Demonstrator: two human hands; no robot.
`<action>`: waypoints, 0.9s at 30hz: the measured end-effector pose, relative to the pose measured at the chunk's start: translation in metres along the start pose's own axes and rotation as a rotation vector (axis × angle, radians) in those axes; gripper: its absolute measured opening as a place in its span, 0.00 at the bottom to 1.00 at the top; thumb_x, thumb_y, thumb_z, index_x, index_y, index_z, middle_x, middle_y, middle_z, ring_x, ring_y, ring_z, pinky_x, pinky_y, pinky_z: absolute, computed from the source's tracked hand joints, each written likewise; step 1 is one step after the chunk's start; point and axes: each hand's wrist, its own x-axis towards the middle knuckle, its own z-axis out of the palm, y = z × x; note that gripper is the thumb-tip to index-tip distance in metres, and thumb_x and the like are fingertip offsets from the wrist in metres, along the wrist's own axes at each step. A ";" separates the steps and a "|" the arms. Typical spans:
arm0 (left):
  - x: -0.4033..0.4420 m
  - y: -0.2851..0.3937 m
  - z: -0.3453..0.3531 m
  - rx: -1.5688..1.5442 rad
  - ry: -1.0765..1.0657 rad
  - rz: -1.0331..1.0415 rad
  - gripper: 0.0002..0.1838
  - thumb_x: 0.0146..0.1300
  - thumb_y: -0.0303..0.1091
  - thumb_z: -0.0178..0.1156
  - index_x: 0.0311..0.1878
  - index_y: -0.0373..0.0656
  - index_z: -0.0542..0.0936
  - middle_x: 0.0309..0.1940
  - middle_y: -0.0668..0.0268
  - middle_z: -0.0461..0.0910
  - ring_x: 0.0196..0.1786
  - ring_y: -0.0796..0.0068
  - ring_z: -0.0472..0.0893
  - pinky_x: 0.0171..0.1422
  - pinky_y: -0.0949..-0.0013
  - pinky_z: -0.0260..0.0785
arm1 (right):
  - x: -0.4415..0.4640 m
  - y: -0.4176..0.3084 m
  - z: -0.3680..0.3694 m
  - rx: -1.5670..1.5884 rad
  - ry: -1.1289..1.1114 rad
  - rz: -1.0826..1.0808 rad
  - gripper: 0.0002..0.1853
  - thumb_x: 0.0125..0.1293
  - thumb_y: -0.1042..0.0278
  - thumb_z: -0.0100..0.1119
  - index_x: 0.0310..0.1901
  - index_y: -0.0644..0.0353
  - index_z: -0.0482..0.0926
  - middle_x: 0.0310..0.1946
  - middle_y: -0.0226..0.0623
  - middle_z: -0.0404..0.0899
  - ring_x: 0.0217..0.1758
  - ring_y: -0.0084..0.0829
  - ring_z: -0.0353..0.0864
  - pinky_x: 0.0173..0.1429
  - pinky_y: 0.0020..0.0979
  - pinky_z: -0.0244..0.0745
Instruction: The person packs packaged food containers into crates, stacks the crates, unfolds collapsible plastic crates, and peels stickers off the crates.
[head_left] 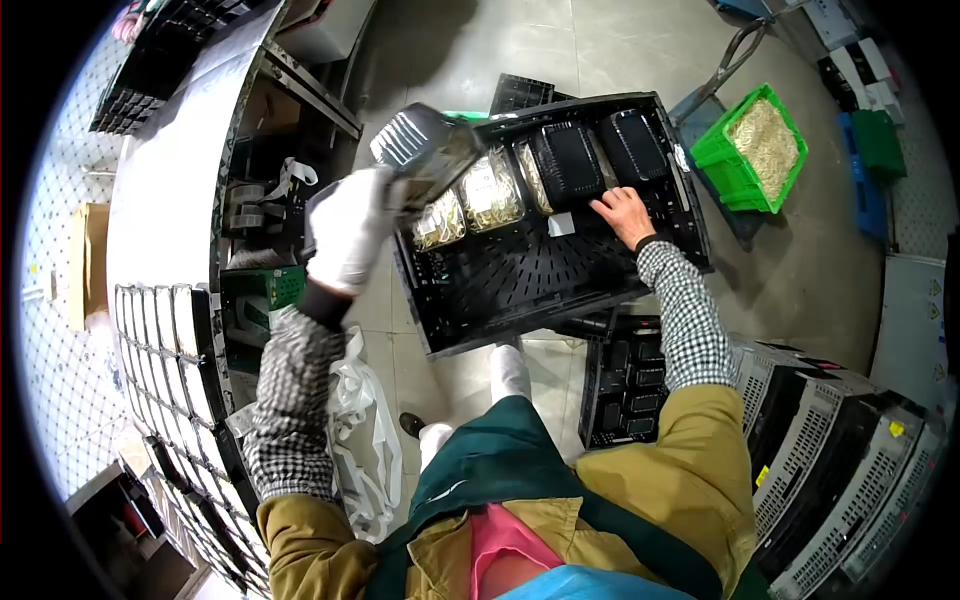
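Observation:
My left hand (350, 230), in a white glove, is closed on a dark plastic food container (425, 145) with a clear, shiny part. It is raised over the left end of a large black crate (530, 275) and slightly blurred. My bare right hand (625, 215) reaches over the crate's right half, fingers extended beside a black plastic tray (572, 160); whether they touch it I cannot tell. Along the crate's far side lie another black tray (637, 145) and clear packs of pale sprouts (491, 190). A small white label (561, 224) lies near the crate's middle.
A green basket of pale sprouts (765, 140) stands on a trolley at right. Below the crate sits another black crate (625, 385) with several trays. Grey crates (830, 450) are stacked at lower right. A white-topped table (165, 170) runs along the left, with crumpled plastic (365, 440) below.

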 end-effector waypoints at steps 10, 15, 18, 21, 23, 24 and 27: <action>-0.082 0.047 0.210 0.123 -0.334 -0.306 0.04 0.57 0.31 0.53 0.36 0.45 0.74 0.29 0.59 0.75 0.32 0.59 0.78 0.34 0.58 0.72 | 0.028 -0.094 0.040 1.269 0.011 0.947 0.27 0.66 0.51 0.55 0.54 0.69 0.67 0.48 0.50 0.76 0.45 0.41 0.80 0.50 0.36 0.74; -0.067 0.053 0.154 0.093 -0.401 -0.233 0.05 0.50 0.32 0.58 0.30 0.43 0.79 0.32 0.59 0.76 0.33 0.60 0.80 0.33 0.58 0.73 | 0.098 -0.122 0.021 0.860 -0.075 0.791 0.33 0.60 0.51 0.60 0.59 0.71 0.67 0.52 0.65 0.71 0.56 0.55 0.73 0.59 0.44 0.68; -0.115 0.043 0.080 -0.129 -0.348 -0.175 0.09 0.49 0.36 0.61 0.33 0.44 0.79 0.40 0.60 0.73 0.38 0.60 0.76 0.37 0.57 0.71 | 0.111 -0.112 0.028 0.839 -0.222 0.694 0.32 0.62 0.53 0.55 0.58 0.75 0.67 0.57 0.63 0.68 0.63 0.54 0.67 0.66 0.40 0.62; -0.209 0.009 -0.003 -0.317 -0.142 -0.377 0.16 0.55 0.37 0.59 0.47 0.45 0.75 0.47 0.60 0.73 0.47 0.55 0.76 0.47 0.57 0.71 | 0.144 -0.104 0.003 0.406 -0.479 0.689 0.33 0.61 0.57 0.56 0.62 0.72 0.60 0.59 0.64 0.65 0.64 0.55 0.65 0.64 0.45 0.64; -0.269 -0.026 -0.096 -0.406 -0.118 -0.590 0.19 0.57 0.36 0.58 0.52 0.45 0.73 0.50 0.57 0.73 0.51 0.55 0.75 0.51 0.57 0.70 | 0.193 -0.132 -0.018 0.272 -0.329 0.634 0.29 0.64 0.59 0.54 0.62 0.68 0.61 0.56 0.61 0.68 0.60 0.54 0.68 0.61 0.48 0.66; -0.315 -0.045 -0.127 -0.231 0.049 -0.651 0.20 0.57 0.36 0.57 0.53 0.44 0.72 0.49 0.56 0.73 0.50 0.55 0.75 0.52 0.57 0.70 | 0.224 -0.158 -0.028 0.304 -0.244 0.521 0.28 0.65 0.60 0.54 0.62 0.67 0.61 0.56 0.60 0.68 0.60 0.54 0.68 0.60 0.47 0.67; -0.463 -0.103 -0.241 0.019 0.312 -1.007 0.20 0.57 0.37 0.54 0.53 0.41 0.72 0.46 0.55 0.74 0.51 0.53 0.73 0.56 0.57 0.67 | 0.321 -0.262 -0.046 0.385 -0.017 0.147 0.23 0.66 0.64 0.53 0.60 0.65 0.65 0.51 0.53 0.71 0.52 0.49 0.73 0.55 0.41 0.70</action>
